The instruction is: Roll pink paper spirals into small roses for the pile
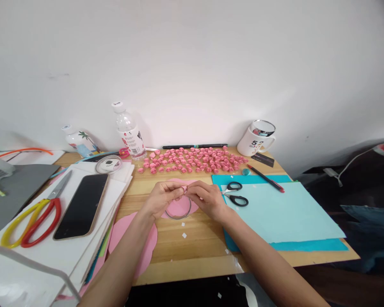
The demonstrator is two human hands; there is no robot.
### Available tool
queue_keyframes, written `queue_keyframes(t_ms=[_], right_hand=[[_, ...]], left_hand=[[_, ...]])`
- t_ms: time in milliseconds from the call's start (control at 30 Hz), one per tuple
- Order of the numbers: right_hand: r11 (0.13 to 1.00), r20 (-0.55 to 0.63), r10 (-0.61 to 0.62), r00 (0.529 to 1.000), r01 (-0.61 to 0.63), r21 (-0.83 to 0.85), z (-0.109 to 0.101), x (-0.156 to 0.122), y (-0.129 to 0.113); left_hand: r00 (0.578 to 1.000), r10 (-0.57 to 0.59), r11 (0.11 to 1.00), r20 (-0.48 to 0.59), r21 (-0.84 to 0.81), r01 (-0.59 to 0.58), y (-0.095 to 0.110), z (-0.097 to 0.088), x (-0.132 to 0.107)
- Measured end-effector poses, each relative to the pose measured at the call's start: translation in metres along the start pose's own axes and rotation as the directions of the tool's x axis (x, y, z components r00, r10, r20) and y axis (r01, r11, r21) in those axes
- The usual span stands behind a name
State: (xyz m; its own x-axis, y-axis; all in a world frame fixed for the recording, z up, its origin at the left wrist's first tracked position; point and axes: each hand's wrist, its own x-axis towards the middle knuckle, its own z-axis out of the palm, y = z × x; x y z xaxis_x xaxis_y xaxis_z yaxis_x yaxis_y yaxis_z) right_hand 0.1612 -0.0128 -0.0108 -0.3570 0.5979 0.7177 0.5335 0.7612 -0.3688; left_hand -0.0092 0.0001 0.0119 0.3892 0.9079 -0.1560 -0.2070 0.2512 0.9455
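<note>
My left hand (161,197) and my right hand (206,198) meet over the middle of the wooden table (195,251), fingertips pinched together on a small pink paper strip (184,188). Below the fingers lies a pink paper piece (179,208) with a clear ring on it. Several small pink paper rolls (192,160) lie in rows just beyond my hands. Black-handled scissors (235,194) rest right of my right hand on light blue paper (281,211).
At the left, a phone (81,204) and red-and-yellow scissors (32,219) lie on stacked white sheets. A water bottle (128,130), a smaller bottle (78,143), a black pen (195,146) and a white mug (257,138) stand along the wall. A red pencil (265,178) lies near the mug.
</note>
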Motion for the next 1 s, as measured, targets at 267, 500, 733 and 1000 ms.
queue_keyframes(t_ms=[267, 500, 733, 1000], right_hand=[[1.0, -0.01, -0.013, 1.0, 0.013, 0.016, 0.0023, -0.002, 0.0031], [1.0, -0.027, -0.016, 1.0, 0.016, 0.011, 0.0021, -0.0012, 0.0013], [1.0, 0.017, 0.005, 1.0, -0.005, -0.002, 0.0008, -0.0001, 0.0008], [0.999, -0.016, 0.02, 1.0, -0.019, 0.034, 0.0018, 0.0007, -0.0002]], left_hand=[[1.0, -0.002, 1.0, -0.009, -0.029, 0.001, -0.0023, -0.0008, 0.0003], [1.0, 0.001, 1.0, -0.022, 0.009, -0.001, 0.003, 0.0016, -0.0018], [0.998, 0.032, 0.99, -0.046, 0.141, -0.026, 0.0059, 0.0008, -0.003], [0.999, 0.032, 0.998, -0.042, 0.049, -0.03, -0.001, -0.0004, -0.0005]])
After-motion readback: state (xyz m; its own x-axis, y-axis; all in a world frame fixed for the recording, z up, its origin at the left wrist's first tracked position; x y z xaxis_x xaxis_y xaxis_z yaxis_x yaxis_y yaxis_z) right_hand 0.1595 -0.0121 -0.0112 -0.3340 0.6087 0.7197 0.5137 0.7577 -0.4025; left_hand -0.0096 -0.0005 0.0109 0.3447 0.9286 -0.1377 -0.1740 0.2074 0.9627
